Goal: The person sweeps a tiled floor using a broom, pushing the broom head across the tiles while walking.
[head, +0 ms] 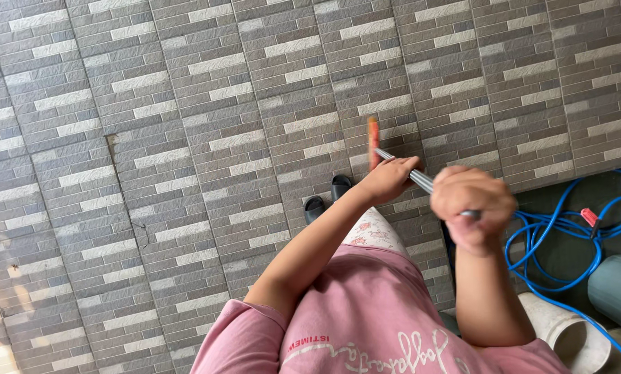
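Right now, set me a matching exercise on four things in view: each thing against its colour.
Things:
1. hose
2. sandals
3. broom head
4. bucket

Colours:
A. black
B. grey-green
C. blue
D. orange-red

Pairs: 1-C, 2-A, 3-D, 4-B

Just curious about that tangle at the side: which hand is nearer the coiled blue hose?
Right. The right hand, gripping the metal handle, sits just left of the coiled blue hose; the left hand grips farther left.
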